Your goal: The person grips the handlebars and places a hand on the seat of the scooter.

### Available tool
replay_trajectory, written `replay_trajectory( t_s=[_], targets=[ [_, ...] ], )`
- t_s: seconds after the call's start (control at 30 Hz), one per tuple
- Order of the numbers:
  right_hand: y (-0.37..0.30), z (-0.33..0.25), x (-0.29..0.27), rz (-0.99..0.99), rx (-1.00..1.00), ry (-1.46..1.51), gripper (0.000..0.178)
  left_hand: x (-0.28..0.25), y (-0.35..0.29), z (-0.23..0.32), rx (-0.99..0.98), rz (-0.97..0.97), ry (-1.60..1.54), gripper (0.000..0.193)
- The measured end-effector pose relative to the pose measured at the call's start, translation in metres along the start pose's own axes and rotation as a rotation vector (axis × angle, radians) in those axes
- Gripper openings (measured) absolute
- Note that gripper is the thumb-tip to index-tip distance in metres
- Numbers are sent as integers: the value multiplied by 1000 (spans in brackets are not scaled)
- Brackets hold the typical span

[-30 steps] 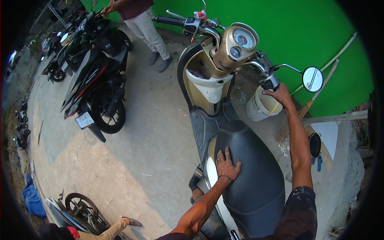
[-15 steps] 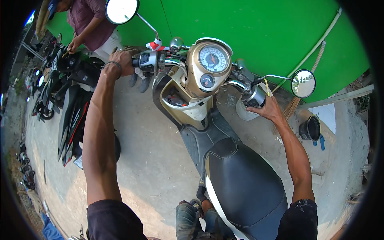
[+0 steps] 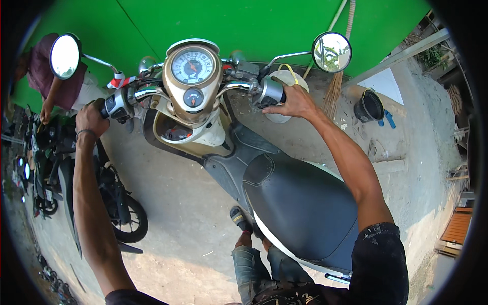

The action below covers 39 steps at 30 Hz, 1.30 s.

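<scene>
My left hand is wrapped round the left handlebar grip of a beige and white scooter, beside its silver switch housing. My right hand closes round the right grip at the silver housing, the thumb on the near side. Between the hands are the round speedometer and a smaller gauge. Below them an open front compartment holds small items I cannot make out. The black seat extends toward me at the right. My legs are beside its left side.
Round mirrors rise from the handlebar. A green wall stands ahead. At the left are a parked black motorcycle and another person. A white bucket, a broom and a black bucket are at the right.
The view has shifted, so the handlebar and both hands sit further left and the handlebar looks more level. My sandalled foot shows more clearly. Both hands keep their hold on the grips.
</scene>
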State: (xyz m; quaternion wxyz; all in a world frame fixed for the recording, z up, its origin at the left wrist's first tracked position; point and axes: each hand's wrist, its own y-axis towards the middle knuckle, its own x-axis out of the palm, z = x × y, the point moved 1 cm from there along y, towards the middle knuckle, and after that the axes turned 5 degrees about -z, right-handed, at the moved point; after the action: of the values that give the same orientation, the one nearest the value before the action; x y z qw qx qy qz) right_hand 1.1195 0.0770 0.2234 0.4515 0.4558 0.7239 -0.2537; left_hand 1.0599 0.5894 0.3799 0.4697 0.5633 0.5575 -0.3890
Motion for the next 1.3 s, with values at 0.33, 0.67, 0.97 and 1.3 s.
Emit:
replay_trajectory(
  t_s=[0.33, 0.67, 0.97, 1.3],
  targets=[
    [-5, 6, -3, 49, -55, -75, 98, 2, -11, 5, 24, 91, 97, 28],
    [-8, 4, 1, 104, -11, -132, 101, 7, -10, 1, -12, 66, 101, 32],
    [3, 8, -9, 15, -20, 51, 102, 0, -7, 10, -30, 2, 24, 30],
    [5, 8, -12, -83, 28, 4, 108, -1, -12, 14, -17, 16, 33, 31]
  ],
)
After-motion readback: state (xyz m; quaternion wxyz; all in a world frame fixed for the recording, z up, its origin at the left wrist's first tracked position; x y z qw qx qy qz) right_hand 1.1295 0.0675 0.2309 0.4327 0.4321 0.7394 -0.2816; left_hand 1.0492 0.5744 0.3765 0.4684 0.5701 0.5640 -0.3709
